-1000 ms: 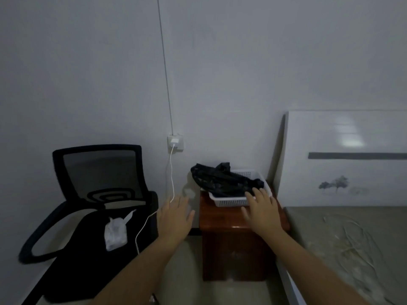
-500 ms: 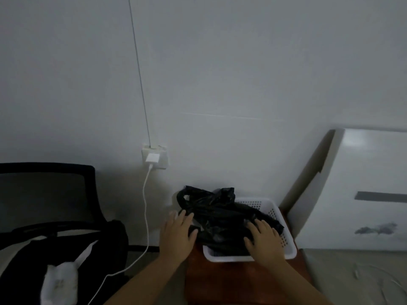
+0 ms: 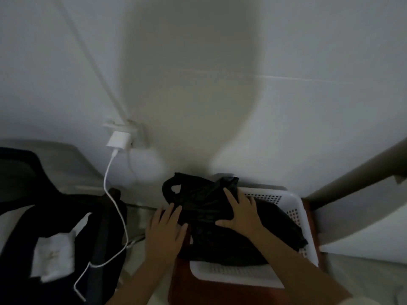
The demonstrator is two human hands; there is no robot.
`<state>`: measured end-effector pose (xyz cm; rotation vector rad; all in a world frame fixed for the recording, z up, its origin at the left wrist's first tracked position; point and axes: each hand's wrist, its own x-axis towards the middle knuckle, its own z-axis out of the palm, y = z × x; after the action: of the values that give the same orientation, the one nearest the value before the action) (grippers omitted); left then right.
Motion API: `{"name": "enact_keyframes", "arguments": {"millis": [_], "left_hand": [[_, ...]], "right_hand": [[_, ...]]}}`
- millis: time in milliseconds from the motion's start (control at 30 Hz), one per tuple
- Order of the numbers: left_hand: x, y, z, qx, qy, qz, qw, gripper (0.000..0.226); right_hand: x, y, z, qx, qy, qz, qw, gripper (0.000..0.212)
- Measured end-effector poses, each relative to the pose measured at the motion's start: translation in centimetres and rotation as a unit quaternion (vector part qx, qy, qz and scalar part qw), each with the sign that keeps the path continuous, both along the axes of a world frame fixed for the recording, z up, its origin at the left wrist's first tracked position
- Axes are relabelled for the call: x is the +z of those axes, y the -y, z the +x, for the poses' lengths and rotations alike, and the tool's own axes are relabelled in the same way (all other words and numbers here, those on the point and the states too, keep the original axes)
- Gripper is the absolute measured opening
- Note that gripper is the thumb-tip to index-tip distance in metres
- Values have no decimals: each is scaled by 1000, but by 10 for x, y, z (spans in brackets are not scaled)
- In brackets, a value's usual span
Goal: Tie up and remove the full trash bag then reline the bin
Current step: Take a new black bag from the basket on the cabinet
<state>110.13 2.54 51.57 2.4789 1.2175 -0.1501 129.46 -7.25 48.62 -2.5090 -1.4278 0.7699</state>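
**Black bag in white basket, both hands applied**

We see the black trash bag (image 3: 211,208) lying crumpled in a white perforated basket (image 3: 295,205), its glossy plastic creased and folded. One loop handle stands up at the bag's 10 o'clock corner, and the bag's left part spills over the basket's left rim. The basket sits on a reddish-brown wooden stand (image 3: 220,293).

Our right hand (image 3: 242,216) rests flat on top of the bag, fingers spread, thumb extended toward 9 o'clock; it presses rather than grips. Our left hand (image 3: 165,232) lies open at the bag's 8 o'clock edge, fingertips touching the plastic, nothing clasped.

At 9 o'clock from the bag, a white charger (image 3: 119,140) sits in a wall socket, its cable (image 3: 119,208) trailing down across a black chair (image 3: 24,188).
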Motion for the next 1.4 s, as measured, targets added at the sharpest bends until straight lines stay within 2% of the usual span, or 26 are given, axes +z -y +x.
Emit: {"name": "enact_keyframes", "arguments": {"millis": [100,200,267,300,400,467,600,700,767,833,900,967,1033,1133,1233,1400], "left_hand": [[3,7,3,54,7,1,998,77],[8,17,-5,101,16,9,995,79],[11,24,-15,132,26,13,991,82],[14,26,-20,149,33,17,988,84],[25,34,-41,199,65,45,977,89],[36,40,-60,239,109,71,962,94],[66,60,-111,290,159,114,937,89],[84,88,-171,341,171,143,913,83],[90,113,-216,376,168,157,898,81],[90,148,-273,411,169,173,879,81],[92,177,-316,432,162,164,872,82],[90,225,-378,460,142,196,854,69],[87,273,-429,485,117,199,844,58],[81,328,-487,540,83,208,811,55],[77,365,-532,591,47,191,782,53],[66,390,-598,652,12,166,740,56]], "right_hand": [[-8,-4,0,55,-39,15,998,145],[-11,-7,-4,58,-93,63,992,143],[-5,-9,-7,51,-125,109,985,133],[0,-11,-11,66,-124,141,980,123],[22,-16,-18,134,-39,240,961,85],[43,-20,-30,173,6,268,948,78],[83,-27,-73,236,79,380,891,59],[106,-28,-139,324,84,453,826,44],[114,-24,-189,373,74,480,791,41],[119,-13,-250,421,55,485,765,41],[116,-1,-296,450,31,471,758,41],[117,23,-369,492,-37,449,745,49],[117,50,-435,520,-124,408,740,47],[118,80,-514,535,-206,344,743,56],[112,103,-575,551,-242,326,729,66],[89,113,-666,571,-253,321,712,47]]}}
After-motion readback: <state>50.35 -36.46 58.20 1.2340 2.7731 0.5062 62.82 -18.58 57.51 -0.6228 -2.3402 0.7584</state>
